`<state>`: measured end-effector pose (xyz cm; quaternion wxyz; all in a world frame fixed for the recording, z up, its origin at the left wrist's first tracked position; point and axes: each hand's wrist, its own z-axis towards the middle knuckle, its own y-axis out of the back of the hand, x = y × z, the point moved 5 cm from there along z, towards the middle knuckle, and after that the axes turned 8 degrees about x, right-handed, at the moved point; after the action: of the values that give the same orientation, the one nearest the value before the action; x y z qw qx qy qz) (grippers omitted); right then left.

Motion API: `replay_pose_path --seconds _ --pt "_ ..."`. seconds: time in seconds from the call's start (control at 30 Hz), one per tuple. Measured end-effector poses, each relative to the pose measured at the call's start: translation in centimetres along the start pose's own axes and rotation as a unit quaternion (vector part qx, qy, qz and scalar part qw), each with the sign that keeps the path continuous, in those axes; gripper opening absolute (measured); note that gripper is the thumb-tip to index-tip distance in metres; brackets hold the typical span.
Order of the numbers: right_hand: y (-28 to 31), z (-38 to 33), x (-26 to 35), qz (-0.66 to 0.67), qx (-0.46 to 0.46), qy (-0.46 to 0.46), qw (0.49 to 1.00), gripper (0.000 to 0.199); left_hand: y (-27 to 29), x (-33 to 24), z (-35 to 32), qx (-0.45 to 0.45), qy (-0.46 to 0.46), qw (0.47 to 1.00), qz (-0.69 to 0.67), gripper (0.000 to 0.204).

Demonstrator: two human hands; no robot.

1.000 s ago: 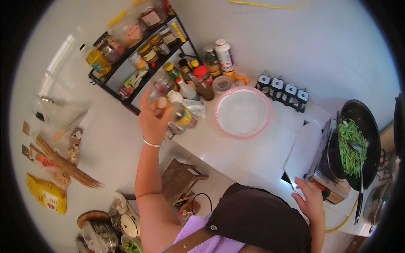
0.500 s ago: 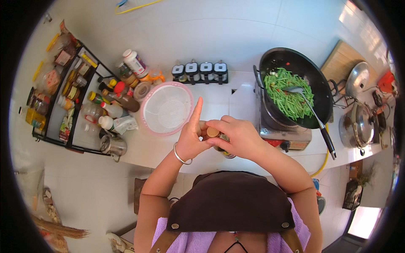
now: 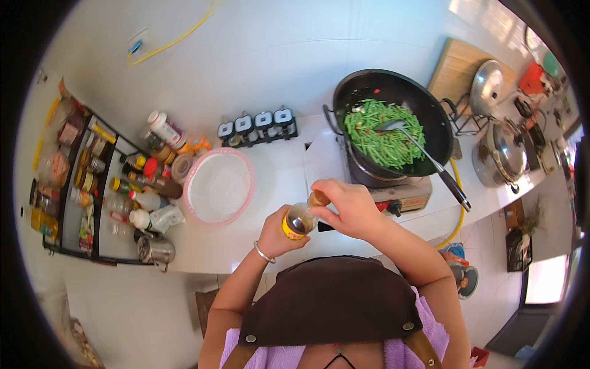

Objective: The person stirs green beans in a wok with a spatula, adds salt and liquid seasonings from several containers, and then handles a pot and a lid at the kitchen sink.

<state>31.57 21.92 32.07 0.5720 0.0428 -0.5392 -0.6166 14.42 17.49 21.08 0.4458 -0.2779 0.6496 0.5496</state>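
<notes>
Two-handed grip on amber bottle [image 3: 299,219]

Single head-worn fisheye view, straight down over white counter [image 3: 258,240], close above the hands.

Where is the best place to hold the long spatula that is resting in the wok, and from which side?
Probably the dark handle end of the spatula: it juts past the wok rim toward the person's right, away from the greens.
</notes>
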Motion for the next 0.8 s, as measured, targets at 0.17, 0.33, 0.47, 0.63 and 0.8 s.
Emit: replay_pose_path --seconds 0.17,0.33,0.47,0.63,0.8 --pt "2.0 -0.7 -0.2 -0.113 0.000 0.061 0.992 0.026 0.0 -3.2 0.7 0.079 -0.022 0.996 0.019 0.054" --pt "5.2 -1.6 -0.7 0.077 0.032 -0.016 0.996 0.035 -0.4 -5.1 2.4 0.173 -0.040 0.984 -0.001 0.057" --pt "9.1 -3.1 -4.9 0.222 0.016 -0.281 0.934 0.044 -0.1 -7.1 4.3 0.176 -0.070 0.979 0.072 0.056" --pt "17.6 -9.4 -6.6 -0.380 -0.082 -0.277 0.879 0.050 3.1 -10.0 7.3 0.032 -0.058 0.981 0.183 0.052" --pt "18.2 -16.9 -10.4 -0.320 0.021 -0.401 0.858 0.053 4.7 -15.0 12.3 -0.052 -0.093 0.943 0.316 0.043"
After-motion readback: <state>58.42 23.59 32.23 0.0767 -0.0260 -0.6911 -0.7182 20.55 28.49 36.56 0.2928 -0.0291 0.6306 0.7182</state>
